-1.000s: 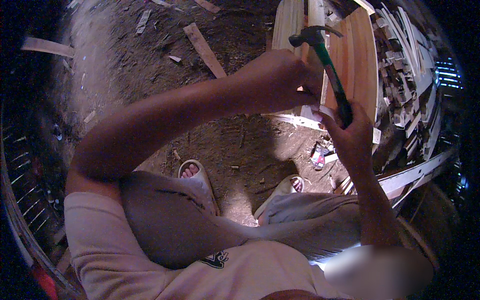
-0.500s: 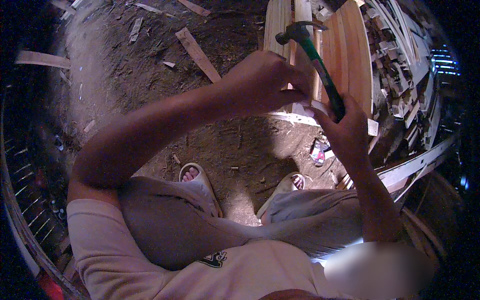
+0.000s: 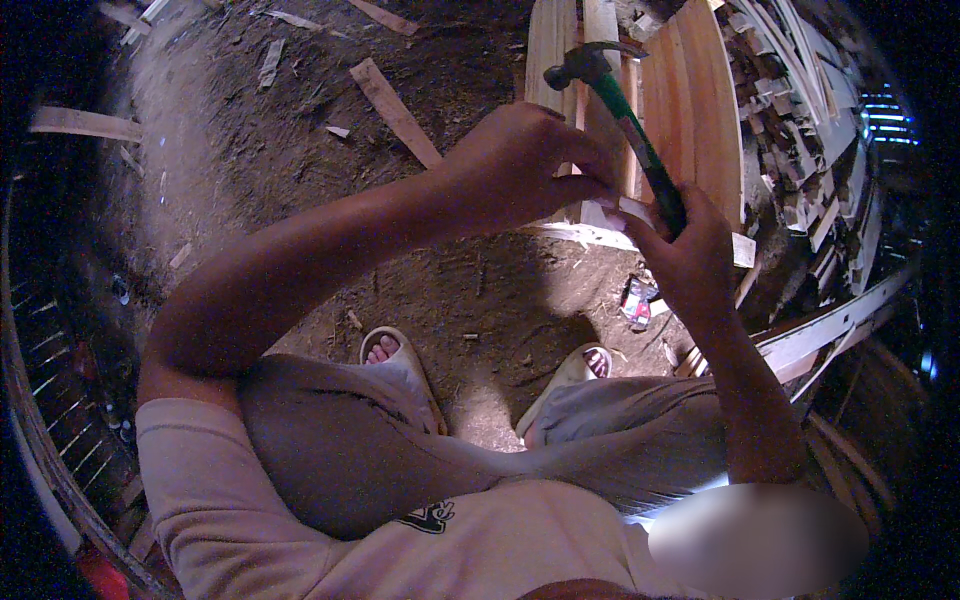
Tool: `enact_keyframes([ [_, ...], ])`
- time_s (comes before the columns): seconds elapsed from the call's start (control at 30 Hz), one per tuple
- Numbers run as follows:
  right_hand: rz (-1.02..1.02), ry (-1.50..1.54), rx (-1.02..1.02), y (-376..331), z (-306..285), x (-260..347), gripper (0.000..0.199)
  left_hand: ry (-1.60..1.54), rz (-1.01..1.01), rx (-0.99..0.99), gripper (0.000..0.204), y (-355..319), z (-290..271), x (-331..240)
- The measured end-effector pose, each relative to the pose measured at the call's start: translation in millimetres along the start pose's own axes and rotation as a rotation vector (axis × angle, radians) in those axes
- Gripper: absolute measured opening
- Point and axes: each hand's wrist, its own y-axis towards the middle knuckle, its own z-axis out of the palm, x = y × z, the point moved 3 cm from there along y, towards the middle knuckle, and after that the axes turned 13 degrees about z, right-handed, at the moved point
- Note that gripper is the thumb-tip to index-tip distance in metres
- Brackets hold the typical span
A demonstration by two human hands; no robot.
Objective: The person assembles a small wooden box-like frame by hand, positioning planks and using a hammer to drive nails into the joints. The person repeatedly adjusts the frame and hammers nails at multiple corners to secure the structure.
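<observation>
A claw hammer (image 3: 635,130) with a green and black handle is held in my right hand (image 3: 697,250). Its dark metal head points up and away, over the boards. The thumb and forefinger of that hand reach toward the left fingertips. My left hand (image 3: 525,155) is closed in a pinch beside the hammer handle, its wrist bent. Whatever sits between its fingertips is too small and shaded to make out. Behind both hands, long planed wooden boards (image 3: 690,110) lie side by side, with a pale crosspiece (image 3: 580,236) at their near end.
Stacked wood offcuts (image 3: 800,160) fill the right side. A long pale timber (image 3: 825,335) runs below them. On the dirt floor (image 3: 300,180) lie a loose wooden strip (image 3: 393,110), another plank (image 3: 88,122) at left, and a small crumpled packet (image 3: 638,303). My sandalled feet (image 3: 395,360) rest below.
The hammer head has tipped slightly to the left. Both hands stay close together in nearly the same place, with only small finger shifts.
</observation>
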Motion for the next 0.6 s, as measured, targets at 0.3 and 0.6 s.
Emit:
enact_keyframes([
  [0.3,-0.025,0.019,-0.025,-0.2,1.5,-2.4,0.055,0.086,0.040,0.007,0.011,1.7,1.5,-1.9],
  [0.6,-0.024,0.005,-0.010,1.2,2.8,-4.2,0.054,0.047,0.011,0.020,0.010,0.4,1.2,-2.1],
])
